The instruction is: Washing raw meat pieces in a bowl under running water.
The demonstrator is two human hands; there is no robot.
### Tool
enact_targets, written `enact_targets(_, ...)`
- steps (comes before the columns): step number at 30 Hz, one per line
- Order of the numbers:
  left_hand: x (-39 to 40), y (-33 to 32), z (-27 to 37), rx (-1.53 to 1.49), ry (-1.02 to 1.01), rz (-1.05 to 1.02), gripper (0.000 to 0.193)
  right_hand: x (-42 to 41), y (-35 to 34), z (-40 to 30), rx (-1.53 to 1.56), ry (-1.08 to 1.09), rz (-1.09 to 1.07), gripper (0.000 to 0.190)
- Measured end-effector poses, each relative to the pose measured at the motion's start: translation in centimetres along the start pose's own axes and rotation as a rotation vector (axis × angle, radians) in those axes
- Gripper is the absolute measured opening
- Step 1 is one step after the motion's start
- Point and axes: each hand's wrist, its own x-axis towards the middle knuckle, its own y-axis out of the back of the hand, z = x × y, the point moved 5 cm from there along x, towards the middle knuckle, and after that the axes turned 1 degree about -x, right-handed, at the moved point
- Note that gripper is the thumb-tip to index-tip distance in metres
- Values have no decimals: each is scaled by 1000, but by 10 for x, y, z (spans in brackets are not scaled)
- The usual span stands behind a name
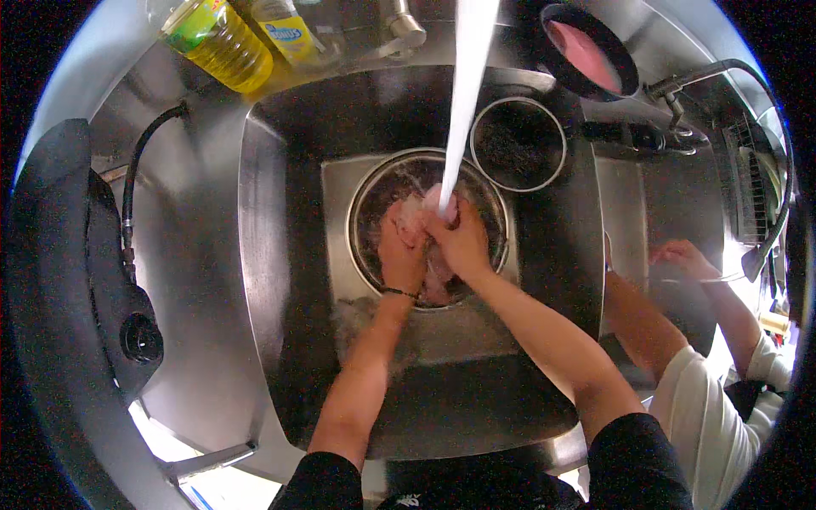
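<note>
Both hands are over a round, metal-rimmed bowl or strainer (354, 255) at the bottom of a stainless steel sink. My left hand (400, 255), with a dark bracelet at its wrist, is closed around pale pink raw meat (411, 220). My right hand (464, 242) grips the meat's other side, its thumb towards the left hand. A bright white stream of water (464, 95) falls from the top of the view onto the meat between the hands. More pink pieces (437, 277) lie below the hands in the bowl. The fingertips are partly hidden.
A round strainer (473, 150) stands right of the bowl. Behind the sink are a bottle of yellow liquid (236, 51), another bottle (290, 38) and a black pan with pink contents (590, 54). A person in white sleeves (695, 401) works at the adjoining sink. A black hose (132, 172) runs at left.
</note>
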Motion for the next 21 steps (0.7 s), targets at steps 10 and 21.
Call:
enact_targets(10, -9, -19, 17, 88, -202, 20, 70, 13, 7, 40, -68, -169, 79, 34)
enact_targets(21, -7, -20, 1, 258, -231, -222, 50, 16, -5, 41, 354, -3, 57, 18)
